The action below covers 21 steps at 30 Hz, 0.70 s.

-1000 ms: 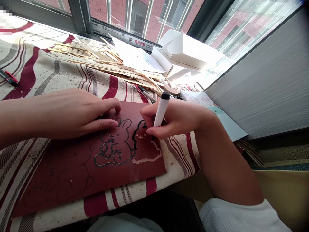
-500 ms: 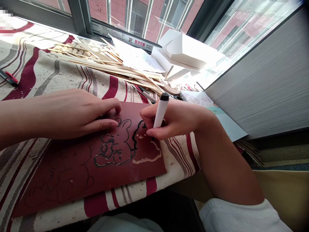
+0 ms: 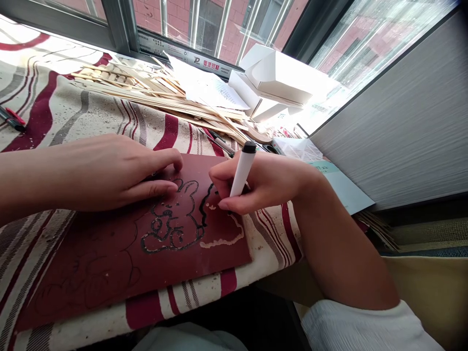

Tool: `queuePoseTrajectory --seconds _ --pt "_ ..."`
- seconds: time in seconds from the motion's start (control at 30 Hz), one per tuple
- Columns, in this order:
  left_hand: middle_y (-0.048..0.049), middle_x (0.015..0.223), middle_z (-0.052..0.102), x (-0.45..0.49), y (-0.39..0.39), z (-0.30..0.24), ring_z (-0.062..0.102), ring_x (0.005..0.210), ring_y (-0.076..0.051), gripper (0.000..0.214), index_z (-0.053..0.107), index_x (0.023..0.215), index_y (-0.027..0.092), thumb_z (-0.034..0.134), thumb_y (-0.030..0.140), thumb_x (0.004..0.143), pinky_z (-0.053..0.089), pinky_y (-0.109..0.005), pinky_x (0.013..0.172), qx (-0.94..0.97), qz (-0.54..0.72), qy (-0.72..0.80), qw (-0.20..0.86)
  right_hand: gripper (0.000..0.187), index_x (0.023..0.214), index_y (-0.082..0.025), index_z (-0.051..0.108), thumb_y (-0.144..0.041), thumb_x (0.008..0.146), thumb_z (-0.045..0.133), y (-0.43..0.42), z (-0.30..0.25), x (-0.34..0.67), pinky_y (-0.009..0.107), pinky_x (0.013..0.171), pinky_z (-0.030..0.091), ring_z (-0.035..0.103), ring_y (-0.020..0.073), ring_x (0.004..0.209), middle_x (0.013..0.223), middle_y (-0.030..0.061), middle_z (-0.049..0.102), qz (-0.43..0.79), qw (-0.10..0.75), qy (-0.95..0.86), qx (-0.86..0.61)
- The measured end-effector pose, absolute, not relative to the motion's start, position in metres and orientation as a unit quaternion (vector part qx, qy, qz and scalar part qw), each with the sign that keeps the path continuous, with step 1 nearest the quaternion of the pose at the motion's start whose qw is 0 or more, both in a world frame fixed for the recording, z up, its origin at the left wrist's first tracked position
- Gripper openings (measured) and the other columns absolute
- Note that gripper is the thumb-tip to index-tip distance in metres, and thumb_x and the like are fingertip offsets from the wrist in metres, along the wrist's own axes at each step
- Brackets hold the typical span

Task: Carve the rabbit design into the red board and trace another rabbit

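My right hand (image 3: 263,183) grips a white marker (image 3: 242,170) with a black end pointing up. Its tip is hidden behind my fingers, over the right part of a dark red board (image 3: 219,263). A rabbit drawing (image 3: 171,219) in black, carved-looking lines fills the board's middle. Right of it, a second outline is partly thick black and partly pale. Fainter drawn lines run across the left part. My left hand (image 3: 127,170) rests palm down on the board above the rabbit, thumb and index finger apart, other fingers mostly hidden.
A striped cloth (image 3: 102,117) covers the table. Thin wooden strips (image 3: 146,87), a paper sheet (image 3: 208,87) and a white box (image 3: 281,75) lie by the window. A grey panel (image 3: 402,107) stands at the right. Pens (image 3: 12,119) lie at the far left.
My right hand has shifted slightly left with the marker. My left hand stays almost in place on the board.
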<state>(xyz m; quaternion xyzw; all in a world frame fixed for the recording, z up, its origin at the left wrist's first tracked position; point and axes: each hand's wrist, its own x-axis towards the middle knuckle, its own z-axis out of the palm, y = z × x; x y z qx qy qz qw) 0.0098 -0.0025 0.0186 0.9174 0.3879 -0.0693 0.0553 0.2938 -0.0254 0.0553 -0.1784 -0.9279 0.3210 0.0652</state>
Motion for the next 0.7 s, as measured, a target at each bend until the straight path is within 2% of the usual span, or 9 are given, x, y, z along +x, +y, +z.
queuePoseTrajectory --seconds 0.13,0.3,0.5,0.7 --pt "-0.0019 0.082 0.075 0.0065 -0.0009 0.0156 0.066 0.071 -0.027 0.068 0.070 0.120 0.031 0.025 0.077 0.099 0.040 -0.036 0.068 0.924 -0.055 0.376 0.051 0.028 0.076 -0.023 0.045 -0.021 0.099 0.061 -0.0256 0.0550 0.2928 0.026 0.066 0.034 0.044 0.0100 0.068 0.069 -0.0060 0.049 0.325 0.067 -0.927 -0.173" --pt "-0.0011 0.086 0.077 0.0057 0.0004 0.0148 0.068 0.072 -0.026 0.062 0.071 0.122 0.030 0.034 0.076 0.103 0.045 -0.036 0.071 0.924 -0.055 0.376 0.046 0.028 0.075 -0.024 0.044 -0.020 0.097 0.061 -0.0258 0.0556 0.2930 0.026 0.065 0.034 0.043 0.0105 0.068 0.069 -0.0057 0.049 0.328 0.066 -0.925 -0.179" --pt "-0.0015 0.085 0.072 0.0115 -0.0017 0.0174 0.066 0.073 -0.028 0.070 0.069 0.122 0.031 0.025 0.080 0.097 0.047 -0.039 0.079 0.913 -0.074 0.396 0.063 0.028 0.074 -0.024 0.042 -0.019 0.095 0.060 -0.0263 0.0558 0.2931 0.026 0.063 0.032 0.041 0.0101 0.066 0.069 -0.0061 0.047 0.323 0.067 -0.926 -0.182" --pt "-0.0017 0.084 0.071 0.0098 -0.0015 0.0172 0.065 0.073 -0.027 0.078 0.069 0.122 0.031 0.018 0.083 0.094 0.046 -0.040 0.080 0.915 -0.070 0.392 0.064 0.028 0.075 -0.024 0.042 -0.018 0.096 0.060 -0.0265 0.0553 0.2925 0.027 0.064 0.033 0.042 0.0100 0.067 0.069 -0.0064 0.048 0.324 0.067 -0.927 -0.178"
